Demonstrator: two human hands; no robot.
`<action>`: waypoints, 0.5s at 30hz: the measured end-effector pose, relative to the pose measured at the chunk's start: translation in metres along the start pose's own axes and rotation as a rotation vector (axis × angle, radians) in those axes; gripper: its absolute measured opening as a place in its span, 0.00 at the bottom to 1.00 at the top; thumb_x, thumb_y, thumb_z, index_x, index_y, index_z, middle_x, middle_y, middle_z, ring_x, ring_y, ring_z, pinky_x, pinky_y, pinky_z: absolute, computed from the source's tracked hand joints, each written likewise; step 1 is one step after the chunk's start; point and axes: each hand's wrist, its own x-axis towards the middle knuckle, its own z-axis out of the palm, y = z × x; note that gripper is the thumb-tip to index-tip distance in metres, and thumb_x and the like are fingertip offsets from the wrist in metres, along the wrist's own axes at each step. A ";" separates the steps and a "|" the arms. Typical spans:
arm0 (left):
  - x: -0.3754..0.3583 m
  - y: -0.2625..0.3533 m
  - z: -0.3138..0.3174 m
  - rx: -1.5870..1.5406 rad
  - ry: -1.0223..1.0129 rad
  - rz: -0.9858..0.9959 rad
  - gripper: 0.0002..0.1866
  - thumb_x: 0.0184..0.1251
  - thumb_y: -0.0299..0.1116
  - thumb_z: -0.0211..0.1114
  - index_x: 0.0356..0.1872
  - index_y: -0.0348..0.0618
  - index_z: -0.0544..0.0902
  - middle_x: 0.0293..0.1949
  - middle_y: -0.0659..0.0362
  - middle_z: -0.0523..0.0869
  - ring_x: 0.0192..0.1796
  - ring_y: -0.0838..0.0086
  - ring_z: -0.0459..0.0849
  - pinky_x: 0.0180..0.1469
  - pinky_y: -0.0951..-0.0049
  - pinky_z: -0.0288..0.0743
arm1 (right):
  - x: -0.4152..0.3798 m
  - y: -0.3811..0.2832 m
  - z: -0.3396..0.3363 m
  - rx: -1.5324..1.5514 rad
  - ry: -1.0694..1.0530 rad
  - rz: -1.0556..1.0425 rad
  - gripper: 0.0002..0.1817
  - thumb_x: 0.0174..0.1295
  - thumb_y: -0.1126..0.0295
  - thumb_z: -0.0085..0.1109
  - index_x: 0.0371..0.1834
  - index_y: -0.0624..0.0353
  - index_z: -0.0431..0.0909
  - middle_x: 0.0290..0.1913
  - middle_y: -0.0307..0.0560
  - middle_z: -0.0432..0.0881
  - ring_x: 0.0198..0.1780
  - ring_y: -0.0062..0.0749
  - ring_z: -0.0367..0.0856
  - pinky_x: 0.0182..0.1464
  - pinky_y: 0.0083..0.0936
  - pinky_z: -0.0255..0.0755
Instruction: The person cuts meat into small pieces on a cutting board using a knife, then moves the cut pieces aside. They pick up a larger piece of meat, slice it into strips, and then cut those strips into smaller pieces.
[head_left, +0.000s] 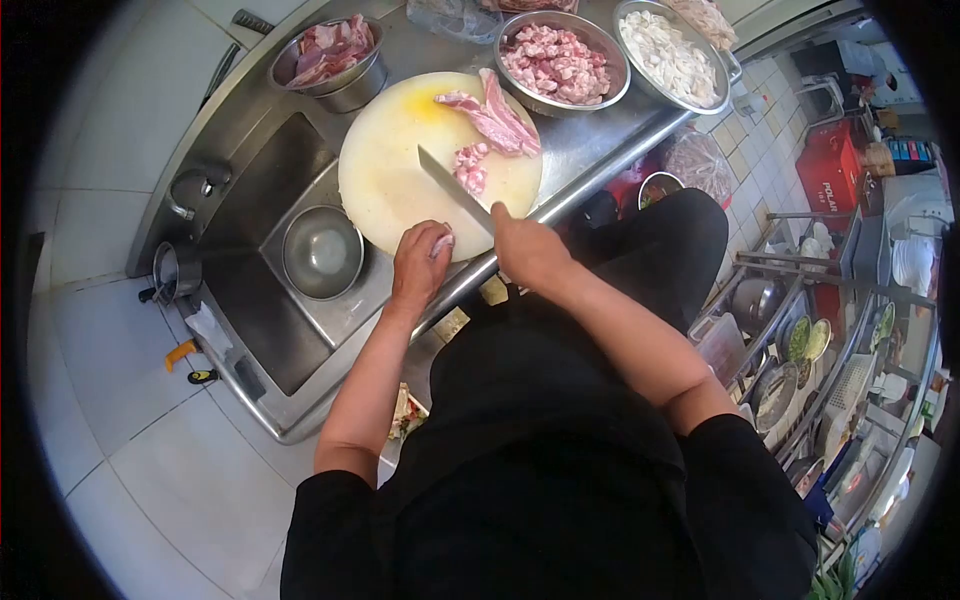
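Observation:
A round white cutting board [385,165] lies on the steel counter. My right hand [528,245] is closed round the handle of a knife [455,192], whose blade reaches up and left over the board. Near the board's front edge, my left hand [420,262] holds a small piece of meat [442,244] in curled fingers. Small cut chunks of meat [470,168] lie beside the blade. Behind them rest longer raw strips [503,122] at the board's right side.
Behind the board stand a bowl of meat strips [332,52], a bowl of cut meat [560,66] and a bowl of white pieces [668,58]. Left is a sink [285,175] with a round metal bowl [323,252]. A loaded rack [800,262] stands at right.

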 end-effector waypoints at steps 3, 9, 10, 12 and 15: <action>0.009 0.005 -0.001 0.001 -0.016 -0.057 0.15 0.61 0.28 0.74 0.48 0.39 0.83 0.49 0.50 0.86 0.53 0.55 0.85 0.57 0.61 0.79 | -0.001 0.001 -0.008 -0.003 0.084 -0.009 0.11 0.70 0.74 0.45 0.53 0.65 0.66 0.36 0.69 0.86 0.41 0.65 0.87 0.44 0.57 0.80; 0.021 0.018 -0.018 0.140 -0.023 -0.002 0.23 0.55 0.28 0.78 0.52 0.38 0.79 0.50 0.49 0.83 0.52 0.53 0.85 0.55 0.60 0.80 | -0.039 0.004 -0.008 -0.030 0.085 -0.070 0.12 0.69 0.74 0.48 0.53 0.66 0.67 0.33 0.67 0.86 0.38 0.63 0.88 0.43 0.55 0.80; 0.020 0.013 -0.017 0.141 -0.027 -0.006 0.23 0.55 0.28 0.78 0.52 0.38 0.79 0.50 0.49 0.83 0.52 0.53 0.85 0.55 0.60 0.80 | -0.046 0.003 -0.004 -0.015 0.094 -0.085 0.12 0.69 0.74 0.48 0.53 0.66 0.68 0.33 0.67 0.86 0.39 0.62 0.88 0.43 0.53 0.81; 0.019 0.005 -0.015 0.066 -0.162 -0.107 0.17 0.58 0.29 0.72 0.48 0.38 0.83 0.49 0.49 0.85 0.53 0.52 0.84 0.57 0.57 0.79 | -0.052 -0.001 -0.002 -0.003 0.100 -0.099 0.12 0.68 0.74 0.49 0.53 0.66 0.68 0.34 0.66 0.86 0.39 0.61 0.88 0.42 0.52 0.81; 0.022 0.010 -0.012 0.080 -0.129 -0.113 0.12 0.61 0.30 0.69 0.44 0.37 0.85 0.47 0.50 0.87 0.52 0.52 0.84 0.57 0.56 0.79 | -0.056 -0.011 -0.006 -0.059 0.017 -0.060 0.12 0.68 0.74 0.49 0.53 0.66 0.68 0.35 0.66 0.86 0.40 0.60 0.88 0.42 0.51 0.81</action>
